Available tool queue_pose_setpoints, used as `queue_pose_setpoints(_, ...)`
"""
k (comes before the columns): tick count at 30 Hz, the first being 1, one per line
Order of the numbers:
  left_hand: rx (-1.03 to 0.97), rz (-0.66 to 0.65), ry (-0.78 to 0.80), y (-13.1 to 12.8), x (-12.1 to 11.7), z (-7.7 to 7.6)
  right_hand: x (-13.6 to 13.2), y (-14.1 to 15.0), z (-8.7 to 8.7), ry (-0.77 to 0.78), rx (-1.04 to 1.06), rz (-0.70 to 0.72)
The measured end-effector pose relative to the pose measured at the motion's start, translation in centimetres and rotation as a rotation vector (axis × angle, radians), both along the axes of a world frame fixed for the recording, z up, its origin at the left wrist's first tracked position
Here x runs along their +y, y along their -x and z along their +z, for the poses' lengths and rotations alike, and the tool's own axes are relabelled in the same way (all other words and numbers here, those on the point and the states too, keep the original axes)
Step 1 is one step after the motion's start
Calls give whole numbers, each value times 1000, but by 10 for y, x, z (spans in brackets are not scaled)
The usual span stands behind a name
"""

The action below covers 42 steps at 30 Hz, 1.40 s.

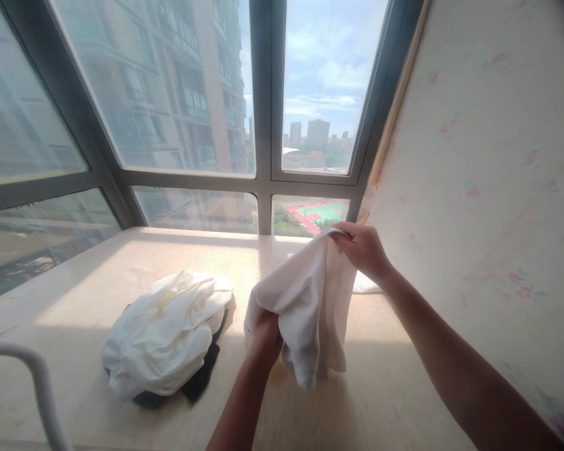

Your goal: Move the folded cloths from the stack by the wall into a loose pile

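Note:
A white cloth (301,294), possibly a garment, hangs in folds above the pale sill surface. My right hand (364,247) pinches its upper right corner, thumb and fingers closed on the fabric. Lower down, my left hand (266,332) reaches in under a fold of the same cloth. Its fingers are hidden by the fabric, so their grip does not show. To the left of the cloth lies a crumpled white fabric heap (169,335), with a dark piece (202,376) sticking out from beneath it.
A wide pale wooden sill (89,300) runs up to the grey-framed windows (263,125). A flowered wall (489,188) closes the right side. At lower left curves a white tube or rail (37,376). Another white item (366,284) lies by the wall, behind my right forearm.

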<state>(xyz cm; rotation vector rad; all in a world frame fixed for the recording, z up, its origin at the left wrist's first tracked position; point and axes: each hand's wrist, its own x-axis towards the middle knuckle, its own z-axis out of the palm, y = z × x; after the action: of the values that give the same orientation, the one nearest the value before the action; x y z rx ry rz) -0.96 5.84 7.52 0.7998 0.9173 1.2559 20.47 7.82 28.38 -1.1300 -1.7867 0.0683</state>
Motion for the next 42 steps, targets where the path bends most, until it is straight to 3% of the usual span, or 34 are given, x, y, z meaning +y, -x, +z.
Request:
queue_pose_setpoints(4,90,-57,56,25,-13,-20,2,-10,22,-157,152,-138)
queue_pose_setpoints(8,293,73,100,58,-19,-49,8,0,33,-265,322,-160)
queue_pose_setpoints(11,367,189,93,77,-18,-53,10,19,30,-245,368,-97)
queue_pose_setpoints(14,461,357,-20,87,-20,-35,6,37,19,-121,272,51)
queue_pose_setpoints(17,613,472,-258,83,-29,-3,1,44,6,88,142,282)
queue_pose_setpoints(19,782,474,-421,73,-37,15,-1,41,-3,211,134,381)
queue_pose_setpoints(21,1012,396,-567,55,-44,24,0,33,-15,272,175,402)
queue_pose_setpoints(24,1354,118,-618,22,-47,13,5,12,-49,310,221,372)
queue_pose_setpoints(27,1568,-109,-502,-10,-42,-16,4,-16,-110,445,325,228)
queue_pose_setpoints(30,1575,-161,-499,-27,-33,-41,-12,-45,-187,548,434,-123)
queue_pose_setpoints(33,1364,-91,-521,-27,-23,-50,-42,-62,-252,555,476,-309)
queue_pose_setpoints(35,1100,-11,-469,-19,-16,-47,-58,-68,-280,552,457,-355)
queue_pose_setpoints(38,811,114,-377,3,1,-31,-68,-71,-303,537,312,-354)
queue_pose_setpoints(40,754,199,-342,26,14,-10,-67,-72,-310,527,221,-350)
queue_pose_setpoints(42,678,309,-329,54,25,23,-64,-72,-313,519,189,-354)
